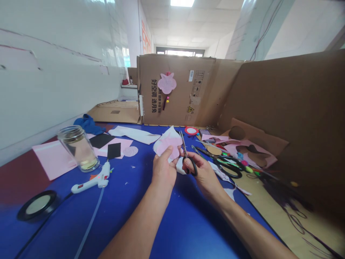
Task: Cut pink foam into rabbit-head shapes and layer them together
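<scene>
Watching from nearby, I saw the L hand (163, 169) clenched on a pink-and-white cut-out (167, 143), pinching it by the lower edge, held up off the blue table mat (134, 219). R hand (202, 176) grasped black-handled scissors (191, 166), fingers through the loops, blades against the cut-out's R side; couldn't tell if they were open. Pinching that close to the blades looked right: less flop, cleaner edge, sheet turned rather than wrist. Hot glue gun (91, 181) and glass jar (78, 148) lay to the L, w/ a 2nd pair of scissors (229, 167) on the R
</scene>
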The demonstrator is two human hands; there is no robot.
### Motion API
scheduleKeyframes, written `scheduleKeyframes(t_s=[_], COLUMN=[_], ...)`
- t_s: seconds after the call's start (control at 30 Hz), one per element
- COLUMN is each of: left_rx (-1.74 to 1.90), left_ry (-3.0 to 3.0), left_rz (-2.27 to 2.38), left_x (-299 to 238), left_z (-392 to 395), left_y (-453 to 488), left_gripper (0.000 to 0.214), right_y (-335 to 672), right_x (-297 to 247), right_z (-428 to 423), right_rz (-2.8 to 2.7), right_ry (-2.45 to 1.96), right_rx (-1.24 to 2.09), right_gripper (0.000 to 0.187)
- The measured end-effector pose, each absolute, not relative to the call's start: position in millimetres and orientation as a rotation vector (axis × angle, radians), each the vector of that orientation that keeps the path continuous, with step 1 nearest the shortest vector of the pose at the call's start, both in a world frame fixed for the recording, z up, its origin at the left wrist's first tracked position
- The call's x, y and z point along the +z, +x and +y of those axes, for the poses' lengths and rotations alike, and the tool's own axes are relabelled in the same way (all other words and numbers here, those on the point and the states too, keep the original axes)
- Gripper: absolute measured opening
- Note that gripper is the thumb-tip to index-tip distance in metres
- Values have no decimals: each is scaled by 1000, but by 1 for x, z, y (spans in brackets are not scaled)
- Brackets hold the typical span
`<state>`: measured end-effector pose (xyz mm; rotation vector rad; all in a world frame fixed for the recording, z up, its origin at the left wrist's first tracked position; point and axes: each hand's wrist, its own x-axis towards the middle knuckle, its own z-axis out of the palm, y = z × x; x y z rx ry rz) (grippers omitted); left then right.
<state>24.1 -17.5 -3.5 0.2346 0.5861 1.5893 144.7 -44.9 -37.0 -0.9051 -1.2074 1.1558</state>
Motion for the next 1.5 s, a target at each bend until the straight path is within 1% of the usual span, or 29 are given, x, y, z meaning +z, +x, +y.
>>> scheduleKeyframes(t_s=[0.3,0.7,1.2,1.5], left_rx=[1598,1610,1611,1604], left_ry=[300,268,267,274], left_rz=[560,511,532,534], left_x=[-5,-2,-3,-4], left_z=[-13,-11,-11,-11], left_y=[19,16,18,18], left_gripper=[38,41,34,36], right_y=[148,153,153,153], right_x=[-41,-44,-50,-49], right_z=[-42,-45,-40,-40], right_rz=[-1216,-1281,-1258,-1251], right_ry=[-915,-831,-787,-803], right_rx=[1166,1239,1239,1229], right_gripper=[47,38,38,41])
